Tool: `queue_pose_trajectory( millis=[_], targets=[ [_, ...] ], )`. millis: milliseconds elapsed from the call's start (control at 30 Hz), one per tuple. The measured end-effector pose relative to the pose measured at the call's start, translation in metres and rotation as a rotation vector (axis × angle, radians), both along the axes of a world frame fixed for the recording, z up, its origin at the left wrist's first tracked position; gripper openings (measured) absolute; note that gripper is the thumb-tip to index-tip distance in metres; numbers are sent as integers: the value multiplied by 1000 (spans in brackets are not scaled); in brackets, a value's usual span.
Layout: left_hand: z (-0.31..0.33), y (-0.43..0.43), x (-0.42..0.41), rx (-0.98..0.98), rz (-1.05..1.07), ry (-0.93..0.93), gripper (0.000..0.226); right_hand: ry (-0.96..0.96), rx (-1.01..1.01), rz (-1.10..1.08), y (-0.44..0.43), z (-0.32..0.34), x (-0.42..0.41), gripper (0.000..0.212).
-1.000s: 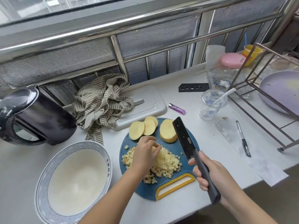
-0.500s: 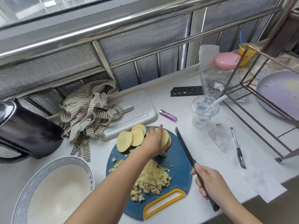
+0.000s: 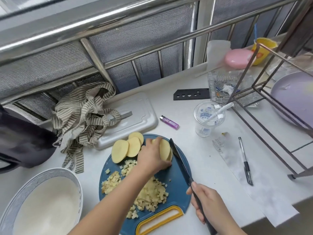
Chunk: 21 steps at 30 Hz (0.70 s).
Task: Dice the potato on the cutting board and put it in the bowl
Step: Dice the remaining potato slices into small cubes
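A round blue cutting board with a yellow handle lies on the white counter. A heap of diced potato covers its near half. Three potato slices lie at its far left. My left hand grips the uncut potato chunk on the board's far side. My right hand holds a black knife by the handle, with the blade right beside the chunk on its right. A big white bowl with a blue rim stands at the lower left.
A striped cloth lies on a white tray behind the board. A dark kettle stands at the left. A purple lighter, a plastic cup, a pen and a metal rack with a plate are at the right.
My left hand left the diced heap, reached to the far side of the board and took hold of the potato chunk. The knife came down beside the chunk.
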<state>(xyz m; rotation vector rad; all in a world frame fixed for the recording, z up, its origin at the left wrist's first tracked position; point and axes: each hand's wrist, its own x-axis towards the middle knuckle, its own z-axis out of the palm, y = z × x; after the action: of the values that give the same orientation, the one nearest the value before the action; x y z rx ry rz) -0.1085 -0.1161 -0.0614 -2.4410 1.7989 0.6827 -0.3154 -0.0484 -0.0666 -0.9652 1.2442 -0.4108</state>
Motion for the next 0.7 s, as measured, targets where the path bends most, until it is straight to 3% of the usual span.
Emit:
queue_pose_trajectory(
  millis=[67,200,400,600,700],
  targets=[
    [-1,4,-12,-4,96,-3,104,14,-14,22,-3,0,-1,40],
    [2,8,-19,70,102,22,130,30,-32,56,-8,-3,-1,39],
    [5,17,-15,72,67,68,116,35,-46,78,-9,-4,-1,38],
    [11,3,-20,183,352,155,101,62,-50,75,-7,-4,0,39],
    [9,4,-23,182,449,233,112,84,-77,89,-5,-3,4,39]
  ],
)
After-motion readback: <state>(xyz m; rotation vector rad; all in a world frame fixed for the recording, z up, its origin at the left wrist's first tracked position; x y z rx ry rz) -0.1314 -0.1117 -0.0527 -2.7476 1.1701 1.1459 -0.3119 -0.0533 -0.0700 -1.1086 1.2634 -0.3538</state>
